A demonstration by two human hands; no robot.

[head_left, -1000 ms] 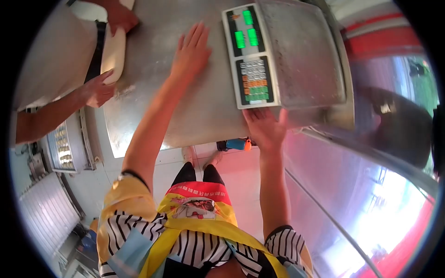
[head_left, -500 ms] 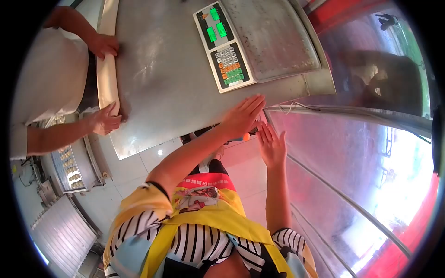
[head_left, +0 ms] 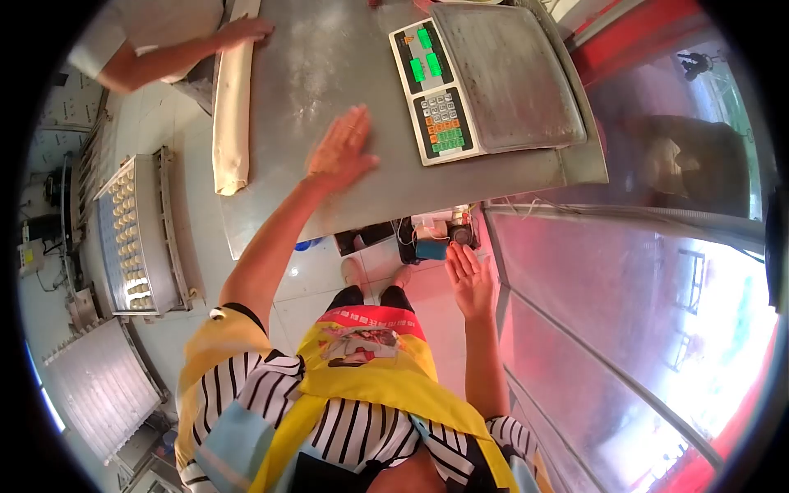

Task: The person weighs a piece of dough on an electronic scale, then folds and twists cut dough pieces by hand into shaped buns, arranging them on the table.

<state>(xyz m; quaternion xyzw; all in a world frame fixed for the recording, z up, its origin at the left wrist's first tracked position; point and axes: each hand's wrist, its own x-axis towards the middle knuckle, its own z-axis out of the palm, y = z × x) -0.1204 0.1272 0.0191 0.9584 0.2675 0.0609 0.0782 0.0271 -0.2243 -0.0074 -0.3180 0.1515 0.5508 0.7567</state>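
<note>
My left hand (head_left: 341, 152) is over the metal table (head_left: 304, 66), fingers stretched out and nothing in it; I cannot tell whether it touches the surface. To its left a long roll of dough (head_left: 233, 115) lies along the table's side. A digital scale (head_left: 444, 115) with lit green displays and a metal pan (head_left: 514, 78) stands to the right of that hand. Beyond the table's near edge, my right hand (head_left: 471, 279) is raised with its palm showing and its fingers extended, holding nothing.
A co-worker's hand (head_left: 244, 33) is at the far end of the dough. Left stands a rack (head_left: 152, 246) with a tray of small pale pieces. Boxes and cables (head_left: 436, 230) lie under the table. Clear sheeting (head_left: 600, 287) hangs on the right.
My hands, close together before, are now apart: the left has swung left over the table, the right is lower. The co-worker's near hand has left the dough's near end. The view has shifted.
</note>
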